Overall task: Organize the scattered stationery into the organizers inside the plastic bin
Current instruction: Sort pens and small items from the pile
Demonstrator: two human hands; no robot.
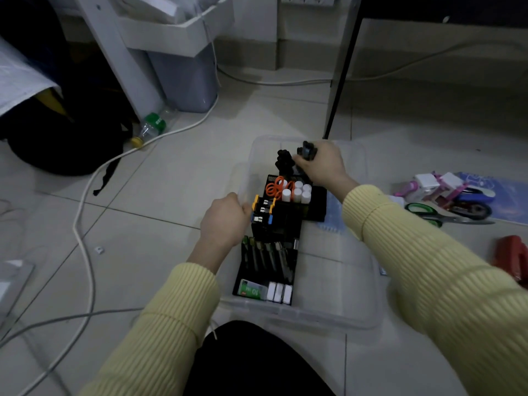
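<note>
Clear plastic bin point(314, 318) sits on glossy floor tiles, its walls translucent. Left hand point(225, 221) grips the bin's left rim, fingers curled over the edge. Right hand point(323, 164) is over the far end of the bin, fingers wrapped round a black marker bundle point(307, 151); it's blurred, so the exact type is unclear. Just left of it, a black round-capped cluster point(284, 161) stands upright. The black mesh organizer point(314, 207) holds orange-handled scissors point(275, 188) and white cylindrical caps point(300, 191). The near black tray point(243, 270) holds a row of slim green-tipped cutters point(265, 255), flat white erasers point(280, 292) and a green packet point(253, 290). Outside the bin on the right: green-handled scissors point(423, 212) and a red stapler point(511, 255). Both sleeves are yellow rib-knit.
</note>
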